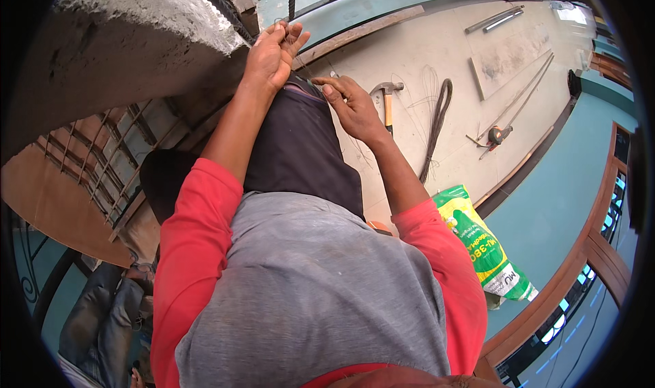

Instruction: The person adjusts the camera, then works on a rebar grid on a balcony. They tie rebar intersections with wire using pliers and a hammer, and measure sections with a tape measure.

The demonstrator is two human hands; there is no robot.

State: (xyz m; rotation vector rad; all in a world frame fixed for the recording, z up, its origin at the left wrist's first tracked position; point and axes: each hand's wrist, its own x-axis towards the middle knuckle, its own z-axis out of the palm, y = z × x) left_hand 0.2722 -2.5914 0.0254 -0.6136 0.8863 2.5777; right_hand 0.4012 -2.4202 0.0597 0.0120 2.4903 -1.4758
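My left hand [271,59] is raised beside the rough concrete edge, thumb and fingers pinched on a thin wire [281,22] with a small loop. A fine strand seems to trail from it down toward my knee. My right hand [351,108] hovers by the knee of my dark trousers [300,142], its fingers stretched out and the thumb apart; no held thing shows in it. Right of that hand, a claw hammer [387,105] with a wooden handle lies on the pale floor. Farther right is a folded bundle of dark wire [437,125] with loose thin strands about it.
A concrete slab [136,53] overhangs at left above a rebar grid [102,159]. A tape measure [496,135], a flat board [508,60] and metal bars [495,19] lie at right. A green-yellow bag [477,241] sits by my right elbow. Another person's legs [102,313] show lower left.
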